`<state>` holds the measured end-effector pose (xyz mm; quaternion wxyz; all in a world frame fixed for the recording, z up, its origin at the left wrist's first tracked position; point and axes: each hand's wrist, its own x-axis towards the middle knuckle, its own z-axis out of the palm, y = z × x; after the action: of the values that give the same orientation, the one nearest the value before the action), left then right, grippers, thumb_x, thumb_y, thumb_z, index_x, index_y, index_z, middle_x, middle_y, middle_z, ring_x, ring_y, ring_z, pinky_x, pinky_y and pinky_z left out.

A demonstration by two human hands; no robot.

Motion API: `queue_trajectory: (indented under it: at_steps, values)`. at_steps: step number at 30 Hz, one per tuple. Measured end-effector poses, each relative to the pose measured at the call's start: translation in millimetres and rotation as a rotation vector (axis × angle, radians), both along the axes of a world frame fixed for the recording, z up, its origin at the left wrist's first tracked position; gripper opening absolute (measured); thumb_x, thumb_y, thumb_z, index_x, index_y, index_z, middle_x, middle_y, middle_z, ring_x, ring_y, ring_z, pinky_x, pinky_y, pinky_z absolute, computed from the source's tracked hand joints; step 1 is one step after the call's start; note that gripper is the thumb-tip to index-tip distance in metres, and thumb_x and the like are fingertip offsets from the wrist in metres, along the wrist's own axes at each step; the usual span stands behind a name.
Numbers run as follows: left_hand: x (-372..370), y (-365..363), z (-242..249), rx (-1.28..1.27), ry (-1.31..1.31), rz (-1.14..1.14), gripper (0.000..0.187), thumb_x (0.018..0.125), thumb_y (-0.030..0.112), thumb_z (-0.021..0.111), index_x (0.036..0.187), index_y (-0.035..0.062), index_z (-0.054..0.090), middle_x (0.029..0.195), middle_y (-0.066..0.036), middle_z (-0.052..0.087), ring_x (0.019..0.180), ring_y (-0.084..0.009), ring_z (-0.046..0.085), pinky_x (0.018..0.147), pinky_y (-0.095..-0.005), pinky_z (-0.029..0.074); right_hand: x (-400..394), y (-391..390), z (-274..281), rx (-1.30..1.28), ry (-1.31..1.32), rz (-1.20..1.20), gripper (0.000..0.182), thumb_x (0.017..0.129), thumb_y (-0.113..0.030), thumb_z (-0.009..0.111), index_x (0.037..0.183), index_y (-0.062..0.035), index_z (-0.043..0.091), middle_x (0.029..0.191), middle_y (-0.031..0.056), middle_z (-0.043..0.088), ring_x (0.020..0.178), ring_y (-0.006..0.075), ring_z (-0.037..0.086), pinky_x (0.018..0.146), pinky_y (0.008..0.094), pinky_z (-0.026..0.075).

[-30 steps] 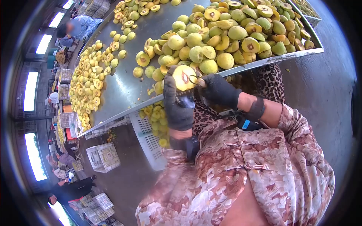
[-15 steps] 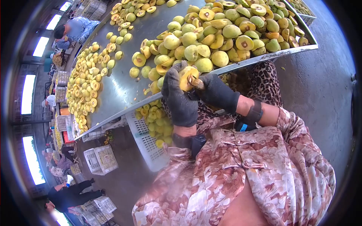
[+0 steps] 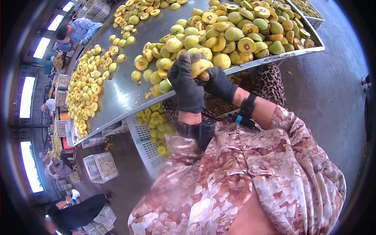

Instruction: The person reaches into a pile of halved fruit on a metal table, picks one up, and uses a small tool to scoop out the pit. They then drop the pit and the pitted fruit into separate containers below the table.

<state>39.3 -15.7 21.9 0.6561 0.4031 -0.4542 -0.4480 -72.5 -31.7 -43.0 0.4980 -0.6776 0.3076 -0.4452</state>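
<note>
Between both black-gloved hands, at the tray's near edge, is a yellow-green peach half (image 3: 199, 65). My left hand (image 3: 186, 86) has its fingers wrapped round the fruit from the left. The closed fingers of my right hand (image 3: 221, 84) grip a small tool (image 3: 203, 76), of which a short brownish handle end shows against the underside of the fruit. Its working end is hidden. Just beyond my hands, a heap of whole-looking and halved peaches (image 3: 235, 33) fills the right part of the metal tray (image 3: 125, 88).
Cut halves (image 3: 84, 86) lie in a pile on the tray's left side. Below the tray edge stands a white crate (image 3: 147, 147) with fruit in it. Another white crate (image 3: 100, 167) sits on the floor. A co-worker in blue (image 3: 84, 29) sits across; a person in black (image 3: 78, 211) is lower left.
The peach half has turned: its cut face with the pit showed before, and now mostly its skin side shows. Both hands stay together on it. The view has shifted slightly.
</note>
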Motion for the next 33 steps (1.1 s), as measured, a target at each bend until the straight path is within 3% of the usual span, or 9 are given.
queue_trajectory:
  at_steps: [4, 6, 10, 14, 17, 21, 22, 27, 33]
  values:
    - [6.1, -6.9, -15.7, -0.647, -0.948, 0.306, 0.034, 0.094, 0.014, 0.066, 0.125, 0.0009, 0.065, 0.109, -0.015, 0.070, 0.098, -0.0291, 0.067, 0.086, -0.0424, 0.055, 3.3, 13.2, -0.8, 0.162, -0.461, 0.244, 0.032, 0.102, -0.013, 0.057, 0.134, -0.0081, 0.054, 0.127, 0.0042, 0.061, 0.113, 0.0153, 0.060, 0.095, 0.0323, 0.053]
    - [4.1, -0.5, 6.6, -0.581, -1.078, 0.249, 0.023, 0.092, 0.018, 0.066, 0.107, 0.0001, 0.068, 0.103, -0.015, 0.071, 0.092, -0.0315, 0.067, 0.079, -0.0429, 0.054, -9.2, 21.1, 6.4, 0.111, -0.368, 0.283, 0.031, 0.101, -0.013, 0.059, 0.132, -0.0077, 0.055, 0.125, 0.0032, 0.060, 0.112, 0.0137, 0.058, 0.095, 0.0306, 0.051]
    - [-10.5, 11.5, 57.2, 0.101, -0.204, -0.352, 0.048, 0.103, 0.040, 0.052, 0.078, 0.0008, 0.066, 0.076, -0.013, 0.066, 0.071, -0.0225, 0.066, 0.066, -0.0376, 0.054, -33.6, 49.4, 91.1, 0.429, -0.622, 0.580, 0.029, 0.099, -0.010, 0.063, 0.127, -0.0068, 0.056, 0.119, 0.0015, 0.058, 0.108, 0.0114, 0.055, 0.094, 0.0283, 0.047]
    - [-24.5, 13.7, 63.1, -0.511, -0.589, -0.110, 0.049, 0.104, 0.041, 0.050, 0.077, 0.0016, 0.063, 0.075, -0.012, 0.066, 0.065, -0.0222, 0.063, 0.065, -0.0369, 0.054, -48.4, 32.6, 57.6, 0.345, -0.365, 0.683, 0.028, 0.098, -0.013, 0.063, 0.124, -0.0052, 0.056, 0.117, 0.0020, 0.060, 0.104, 0.0146, 0.056, 0.092, 0.0315, 0.048]
    - [-6.6, 9.0, 31.0, -0.237, -0.096, -0.391, 0.047, 0.105, 0.042, 0.047, 0.085, 0.0025, 0.063, 0.079, -0.013, 0.067, 0.067, -0.0234, 0.063, 0.067, -0.0375, 0.054, -46.7, 43.5, 45.7, -0.002, -0.018, 0.408, 0.030, 0.097, -0.014, 0.065, 0.124, -0.0038, 0.058, 0.111, 0.0029, 0.064, 0.100, 0.0165, 0.058, 0.091, 0.0332, 0.050]
    - [57.0, 32.6, 20.1, 0.140, 0.363, 0.151, 0.049, 0.105, 0.047, 0.048, 0.090, 0.0038, 0.065, 0.080, -0.011, 0.067, 0.073, -0.0255, 0.066, 0.068, -0.0377, 0.055, -57.0, 49.2, 37.5, 0.216, -0.185, 0.251, 0.019, 0.093, -0.013, 0.070, 0.110, -0.0051, 0.067, 0.098, 0.0032, 0.068, 0.087, 0.0121, 0.061, 0.080, 0.0327, 0.053]
    - [102.8, 42.9, -1.8, 0.113, 0.329, 0.212, 0.048, 0.104, 0.047, 0.051, 0.090, 0.0039, 0.066, 0.081, -0.011, 0.068, 0.074, -0.0254, 0.067, 0.069, -0.0377, 0.055, -68.5, 47.5, 41.6, 0.177, 0.110, 0.234, 0.013, 0.090, -0.014, 0.070, 0.100, -0.0058, 0.068, 0.088, 0.0066, 0.071, 0.078, 0.0180, 0.066, 0.071, 0.0340, 0.054]
    - [266.3, 40.5, -98.6, 0.036, -1.319, 0.837, 0.030, 0.092, 0.030, 0.070, 0.094, 0.0000, 0.074, 0.097, -0.018, 0.072, 0.089, -0.0334, 0.069, 0.080, -0.0432, 0.055, -86.1, 33.8, -61.4, -0.197, 0.782, 0.105, 0.013, 0.081, -0.019, 0.071, 0.081, -0.0060, 0.067, 0.077, 0.0225, 0.066, 0.071, 0.0420, 0.063, 0.061, 0.0469, 0.051]
    - [225.2, -71.1, -121.8, -0.095, -1.387, 0.232, 0.041, 0.080, 0.013, 0.070, 0.120, 0.0072, 0.067, 0.120, -0.017, 0.068, 0.116, -0.0382, 0.061, 0.104, -0.0475, 0.045, -46.7, 23.6, -16.0, -0.141, 0.583, 0.100, 0.012, 0.080, -0.014, 0.068, 0.073, -0.0049, 0.064, 0.070, 0.0227, 0.061, 0.068, 0.0436, 0.061, 0.061, 0.0489, 0.049]
